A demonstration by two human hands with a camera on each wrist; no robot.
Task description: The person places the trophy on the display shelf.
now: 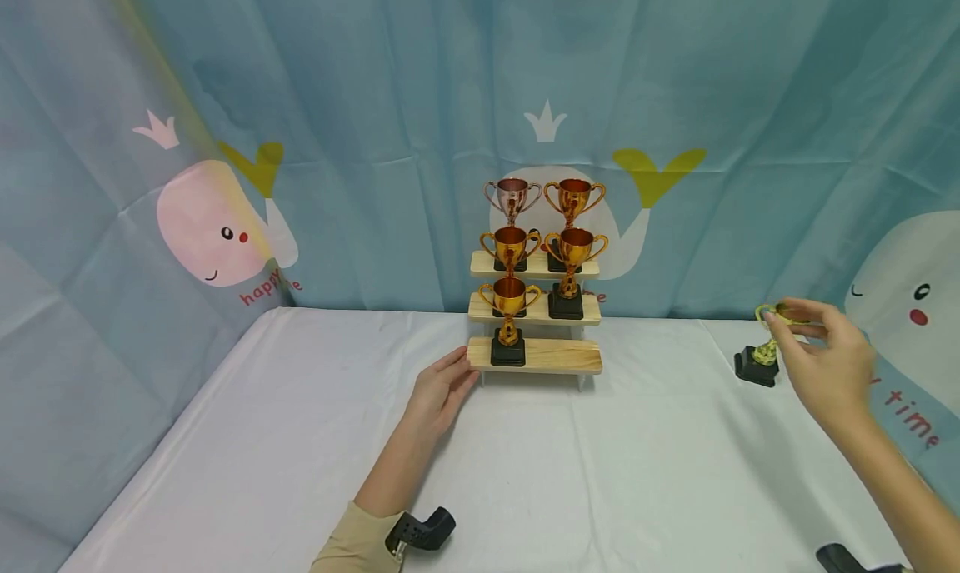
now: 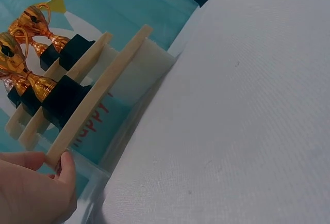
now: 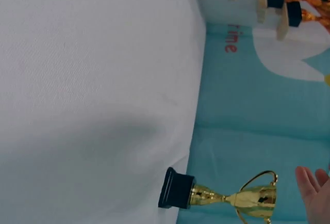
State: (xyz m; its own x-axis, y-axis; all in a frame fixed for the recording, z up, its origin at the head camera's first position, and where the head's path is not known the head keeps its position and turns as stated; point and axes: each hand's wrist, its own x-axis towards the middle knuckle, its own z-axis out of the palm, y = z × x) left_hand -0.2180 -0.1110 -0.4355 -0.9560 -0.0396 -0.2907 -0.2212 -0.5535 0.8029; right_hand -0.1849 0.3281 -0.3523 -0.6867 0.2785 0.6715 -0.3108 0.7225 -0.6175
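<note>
My left hand (image 1: 441,390) pinches the left end of the bottom step of a three-step wooden display stand (image 1: 562,356), thumb and fingers about its edge in the left wrist view. On that step stands a gold trophy cup (image 1: 509,298) with a black base. Far to the right, my right hand (image 1: 828,361) is beside another gold trophy (image 3: 252,199), near its cup and handles. In the right wrist view a gap shows between the fingers (image 3: 310,185) and this trophy; its black base (image 1: 756,366) appears upright at the table's far right.
The middle step holds two gold trophies, one of them at the right (image 1: 576,248). On the top step are a rose-toned trophy (image 1: 513,195) and a copper-gold trophy (image 1: 573,195). A white cloth (image 1: 645,465) covers the table; a blue whale-print curtain (image 1: 420,98) hangs behind.
</note>
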